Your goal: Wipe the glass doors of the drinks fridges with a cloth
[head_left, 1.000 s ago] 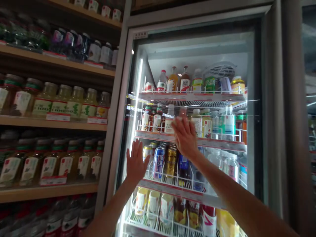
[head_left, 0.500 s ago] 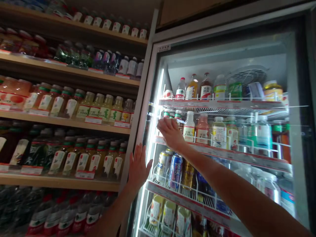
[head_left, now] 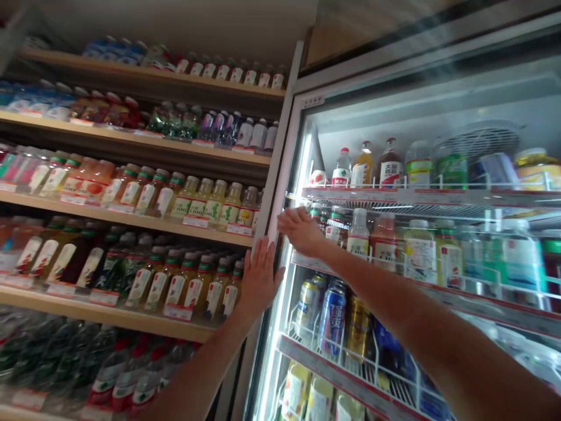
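Observation:
My left hand (head_left: pixel 260 276) lies flat with fingers spread against the left frame of the drinks fridge (head_left: pixel 287 152). My right hand (head_left: pixel 301 231) presses open-fingered on the glass door (head_left: pixel 438 269) near its left edge, level with the second shelf. Neither hand holds anything. Behind the glass stand rows of bottles (head_left: pixel 388 244) and, one shelf lower, cans (head_left: pixel 333 313).
Wooden shelves (head_left: pixel 131 219) to the left of the fridge carry several rows of tea and juice bottles (head_left: pixel 184 202) with price tags. More bottles (head_left: pixel 377 166) line the fridge's top shelf beside a fan grille (head_left: pixel 482 140).
Both hands slid left across the glass: the left moved off the door onto the fridge frame, the right from mid-door to its left edge. The view turned left and upward.

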Motion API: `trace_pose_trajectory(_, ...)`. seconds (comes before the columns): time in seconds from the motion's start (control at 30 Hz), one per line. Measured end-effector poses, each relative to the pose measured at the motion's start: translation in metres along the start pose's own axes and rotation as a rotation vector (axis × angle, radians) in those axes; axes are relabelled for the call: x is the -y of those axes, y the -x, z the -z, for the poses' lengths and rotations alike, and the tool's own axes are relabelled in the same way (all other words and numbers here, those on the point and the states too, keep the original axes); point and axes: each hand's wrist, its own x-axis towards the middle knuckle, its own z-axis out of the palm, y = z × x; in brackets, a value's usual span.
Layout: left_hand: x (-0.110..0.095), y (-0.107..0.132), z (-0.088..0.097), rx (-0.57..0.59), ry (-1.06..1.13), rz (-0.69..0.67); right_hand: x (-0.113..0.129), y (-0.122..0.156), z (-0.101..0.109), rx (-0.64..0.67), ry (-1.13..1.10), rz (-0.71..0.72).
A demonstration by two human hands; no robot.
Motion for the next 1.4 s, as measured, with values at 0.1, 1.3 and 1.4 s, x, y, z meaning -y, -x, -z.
trace_pose_trajectory(0.1,-0.003,-0.011,-0.002,-0.016,0.021,0.014,-0.009,0.011,0.006,0.011,0.011,0.018)
trace_pose_trajectory(1.3,-0.265,-0.175,-0.02,-0.221,0.621,-0.165,-0.128,0.223,0.136,-0.412,0.224,-0.839)
trace_pose_trajectory(1.4,-0.229,-0.183,-0.03,-0.224,0.618,-0.135,-0.144,0.25,0.142,-0.284,0.39,-0.804)
